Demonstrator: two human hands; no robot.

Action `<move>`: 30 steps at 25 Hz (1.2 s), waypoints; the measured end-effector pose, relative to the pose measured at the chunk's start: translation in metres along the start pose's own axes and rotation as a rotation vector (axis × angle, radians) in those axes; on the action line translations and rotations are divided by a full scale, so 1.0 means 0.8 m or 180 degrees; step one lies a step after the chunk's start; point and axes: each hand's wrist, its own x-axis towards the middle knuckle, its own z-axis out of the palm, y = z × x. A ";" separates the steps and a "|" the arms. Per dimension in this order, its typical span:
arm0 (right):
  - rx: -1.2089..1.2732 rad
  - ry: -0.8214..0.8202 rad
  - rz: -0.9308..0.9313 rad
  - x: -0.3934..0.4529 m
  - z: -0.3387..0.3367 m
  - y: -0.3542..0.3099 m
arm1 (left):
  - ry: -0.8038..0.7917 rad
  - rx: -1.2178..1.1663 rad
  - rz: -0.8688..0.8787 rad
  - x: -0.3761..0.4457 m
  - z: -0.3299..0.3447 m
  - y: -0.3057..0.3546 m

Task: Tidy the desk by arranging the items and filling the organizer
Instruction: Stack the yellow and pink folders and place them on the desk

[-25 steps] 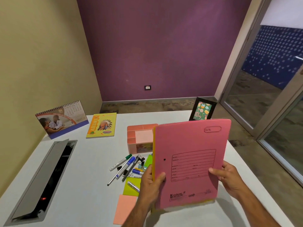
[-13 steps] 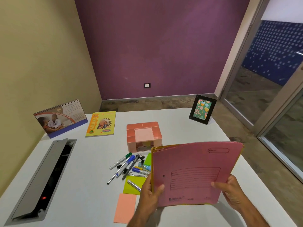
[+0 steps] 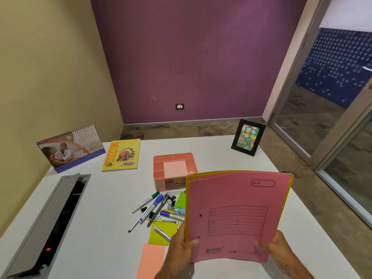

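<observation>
A pink file folder (image 3: 237,214), with a yellow folder behind it, is held tilted above the white desk (image 3: 100,228) at the near right. My left hand (image 3: 181,248) grips its lower left edge and my right hand (image 3: 275,248) its lower right corner. The pink organizer (image 3: 174,170) stands mid-desk, just beyond the folders. Left of the folders lies a heap of markers and pens (image 3: 155,208) with binder clips, over green sticky notes (image 3: 161,232). An orange sticky pad (image 3: 151,260) lies near the front edge.
A desk calendar (image 3: 70,148) stands at the far left and a yellow notebook (image 3: 121,155) lies beside it. A framed card (image 3: 248,137) stands at the far right corner. An open cable tray (image 3: 50,218) runs along the left side. Glass doors are to the right.
The folders dropped from upright to low and flat, uncovering the organizer and the framed card, then tilted back up. Both hands kept their hold throughout.
</observation>
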 end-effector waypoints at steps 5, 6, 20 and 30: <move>-0.0035 0.0186 -0.0058 0.033 -0.018 -0.021 | -0.0010 -0.0029 0.0083 0.030 0.011 0.035; -0.0011 0.0217 -0.0089 0.041 -0.023 -0.031 | -0.0005 -0.0035 0.0103 0.040 0.014 0.046; -0.0237 0.0327 -0.0533 0.279 -0.038 -0.213 | 0.0600 0.0386 0.0074 0.307 0.024 0.182; -0.0418 0.0223 -0.0177 0.437 0.010 -0.203 | 0.0797 0.1405 -0.0541 0.477 0.007 0.147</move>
